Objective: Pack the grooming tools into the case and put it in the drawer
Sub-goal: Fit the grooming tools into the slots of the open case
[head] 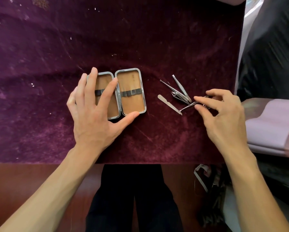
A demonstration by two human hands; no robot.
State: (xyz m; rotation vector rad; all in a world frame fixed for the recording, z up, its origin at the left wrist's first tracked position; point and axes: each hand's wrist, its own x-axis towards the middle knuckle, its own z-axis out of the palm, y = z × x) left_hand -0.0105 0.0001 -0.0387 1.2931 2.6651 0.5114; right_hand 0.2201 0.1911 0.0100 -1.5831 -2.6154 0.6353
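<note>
A small metal-framed case (132,91) lies open flat on the purple velvet cloth (140,47), showing two tan halves with dark elastic bands and no tools in them. My left hand (93,111) rests spread on its left half, thumb at the bottom edge of the right half. To the right lie the steel tools: a nail file (169,104), a nail clipper (180,97), tweezers (181,87) and a thin pick (167,86). My right hand (224,118) pinches small scissors (189,106) between thumb and forefinger; their handles are hidden under my fingers.
The cloth's front edge runs across the lower frame, with brown wood (23,181) and my dark trousers below it. At the right stand a black plastic-covered object (270,47) and a pale lilac shape (270,126). A metal clip and dark clutter (207,181) lie below the table edge.
</note>
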